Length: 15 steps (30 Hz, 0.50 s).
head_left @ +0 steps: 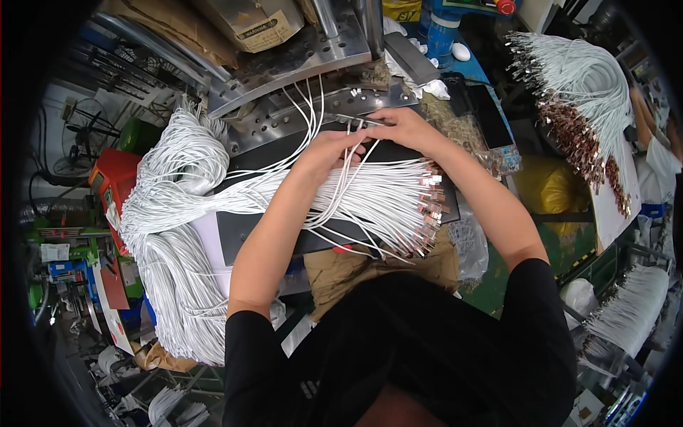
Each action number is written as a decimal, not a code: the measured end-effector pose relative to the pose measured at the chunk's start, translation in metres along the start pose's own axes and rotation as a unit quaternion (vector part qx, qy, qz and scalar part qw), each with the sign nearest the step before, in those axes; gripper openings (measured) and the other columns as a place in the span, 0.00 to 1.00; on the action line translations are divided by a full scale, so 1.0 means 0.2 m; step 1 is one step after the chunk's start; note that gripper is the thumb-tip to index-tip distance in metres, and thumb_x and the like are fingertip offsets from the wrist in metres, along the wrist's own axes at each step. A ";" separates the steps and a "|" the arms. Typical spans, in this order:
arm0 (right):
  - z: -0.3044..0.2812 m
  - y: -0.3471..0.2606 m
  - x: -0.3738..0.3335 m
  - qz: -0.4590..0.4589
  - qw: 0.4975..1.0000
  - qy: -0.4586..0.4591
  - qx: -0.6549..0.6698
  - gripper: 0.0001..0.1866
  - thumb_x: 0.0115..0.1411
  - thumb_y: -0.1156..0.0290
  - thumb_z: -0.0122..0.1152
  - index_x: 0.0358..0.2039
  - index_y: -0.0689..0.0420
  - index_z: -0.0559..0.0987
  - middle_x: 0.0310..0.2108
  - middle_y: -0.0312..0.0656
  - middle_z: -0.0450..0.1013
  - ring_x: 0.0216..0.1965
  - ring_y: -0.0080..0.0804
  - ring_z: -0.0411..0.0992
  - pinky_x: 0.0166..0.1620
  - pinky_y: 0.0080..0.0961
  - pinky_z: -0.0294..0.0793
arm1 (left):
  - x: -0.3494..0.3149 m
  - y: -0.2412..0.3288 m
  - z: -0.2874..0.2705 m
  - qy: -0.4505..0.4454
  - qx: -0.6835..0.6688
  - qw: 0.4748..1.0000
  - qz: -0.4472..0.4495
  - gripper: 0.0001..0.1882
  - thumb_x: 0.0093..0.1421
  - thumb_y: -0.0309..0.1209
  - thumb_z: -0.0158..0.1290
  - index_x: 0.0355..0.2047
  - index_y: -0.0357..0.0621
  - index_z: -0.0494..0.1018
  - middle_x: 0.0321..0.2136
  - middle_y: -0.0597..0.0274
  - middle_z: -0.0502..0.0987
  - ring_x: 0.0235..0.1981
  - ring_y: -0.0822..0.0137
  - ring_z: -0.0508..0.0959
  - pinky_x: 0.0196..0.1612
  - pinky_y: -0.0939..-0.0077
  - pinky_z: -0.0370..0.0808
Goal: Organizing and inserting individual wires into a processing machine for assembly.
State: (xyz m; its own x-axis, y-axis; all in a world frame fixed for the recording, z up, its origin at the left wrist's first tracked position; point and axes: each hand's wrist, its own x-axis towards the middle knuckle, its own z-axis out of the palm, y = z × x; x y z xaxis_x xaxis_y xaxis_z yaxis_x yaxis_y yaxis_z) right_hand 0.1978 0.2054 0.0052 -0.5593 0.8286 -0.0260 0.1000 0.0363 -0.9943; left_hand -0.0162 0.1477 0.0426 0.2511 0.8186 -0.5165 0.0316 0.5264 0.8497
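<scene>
Several loose white wires [346, 171] rise from the bundle to my hands at the machine's front edge. My left hand [333, 151] is closed around these wires, its fingers partly hidden behind them. Close beside it, my right hand [404, 129] pinches at the upper end of a white wire, thumb and fingertips nearly meeting the left hand. A thin metal piece [348, 118] shows just beyond the fingertips; I cannot tell its kind. Below my hands a thick bundle of white wires [370, 196] lies fanned out, with small coppery metal terminals [431, 199] at its right ends.
A perforated metal machine plate [292, 71] stands ahead, with a cardboard box [267, 25] above it. Coiled white wires [178, 299] hang at the left beside a red container [114, 181]. A dark phone-like slab [492, 117] lies at the right. More terminated wires [576, 107] stand farther right.
</scene>
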 end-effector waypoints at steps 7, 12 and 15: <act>-0.07 -0.09 -0.04 0.067 0.997 0.040 -0.028 0.24 0.55 0.62 0.74 0.47 0.65 0.80 0.36 0.40 0.80 0.35 0.20 0.75 0.40 0.20 0.73 | 0.01 -0.01 -0.10 0.039 0.031 0.998 0.051 0.13 0.61 0.39 0.61 0.35 0.40 0.81 0.25 0.70 0.76 0.23 0.77 0.72 0.28 0.83 0.68; -0.02 -0.09 -0.07 0.033 0.997 -0.022 -0.060 0.29 0.53 0.57 0.75 0.49 0.66 0.80 0.37 0.45 0.81 0.35 0.25 0.77 0.40 0.23 0.75 | 0.02 0.00 -0.06 0.026 0.046 0.998 0.016 0.15 0.62 0.40 0.60 0.37 0.39 0.81 0.25 0.72 0.75 0.24 0.78 0.71 0.30 0.83 0.67; -0.02 -0.08 -0.07 0.024 0.998 -0.013 -0.048 0.27 0.53 0.59 0.75 0.48 0.65 0.81 0.36 0.43 0.81 0.35 0.24 0.77 0.40 0.22 0.74 | 0.00 0.01 -0.01 0.065 0.015 0.997 0.027 0.14 0.62 0.39 0.60 0.37 0.39 0.81 0.25 0.72 0.75 0.23 0.78 0.71 0.29 0.83 0.66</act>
State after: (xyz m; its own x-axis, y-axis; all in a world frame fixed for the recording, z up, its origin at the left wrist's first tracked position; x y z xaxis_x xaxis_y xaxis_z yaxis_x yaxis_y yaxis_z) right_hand 0.2072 0.1954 0.0209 -0.5722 0.8165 -0.0773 0.2047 0.0510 -0.9775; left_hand -0.0182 0.1482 0.0438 0.1253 0.8697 -0.4775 0.0515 0.4749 0.8785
